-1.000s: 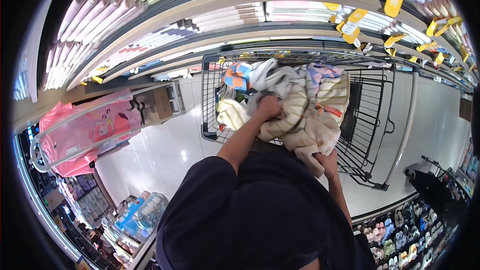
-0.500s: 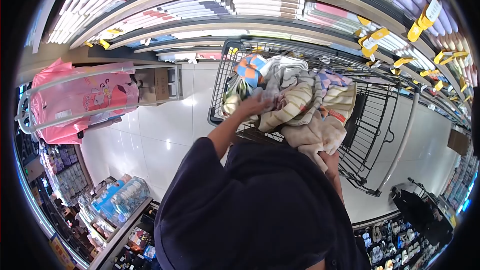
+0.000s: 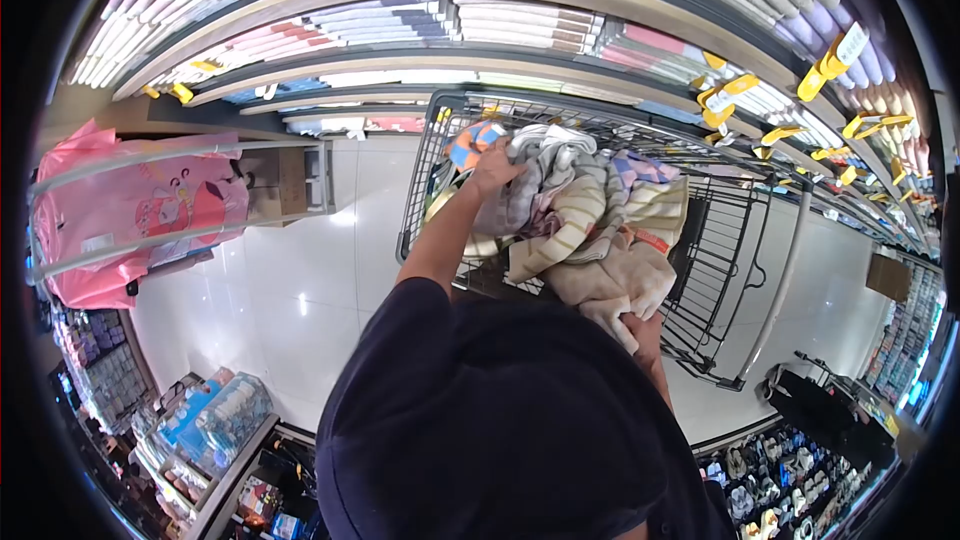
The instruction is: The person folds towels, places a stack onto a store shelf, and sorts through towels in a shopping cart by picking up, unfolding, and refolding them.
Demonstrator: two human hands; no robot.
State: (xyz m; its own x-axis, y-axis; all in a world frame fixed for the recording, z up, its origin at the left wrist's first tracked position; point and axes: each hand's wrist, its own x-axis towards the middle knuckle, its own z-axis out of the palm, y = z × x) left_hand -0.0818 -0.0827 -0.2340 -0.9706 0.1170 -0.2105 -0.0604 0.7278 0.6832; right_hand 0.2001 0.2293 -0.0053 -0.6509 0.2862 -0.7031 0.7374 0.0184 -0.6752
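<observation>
A black wire shopping cart holds a heap of cloth towels. My left hand is at the heap's far left, fingers closed on an orange-and-blue checkered towel. Beside that hand lie grey-and-white towels and a cream striped towel. My right hand is closed on the lower corner of a beige towel that hangs over the cart's near side. A pink-and-blue checked towel and a pale yellow striped one lie at the heap's right.
Shelves of folded towels with yellow tag clips run along the far side. On the left stands a trolley rail with pink printed packages and a cardboard box. Packaged goods and a shoe display are at the near side.
My left hand has moved up and left, from the grey towels to the orange-and-blue checkered towel. My right hand still holds the beige towel. The whole view has shifted slightly.
</observation>
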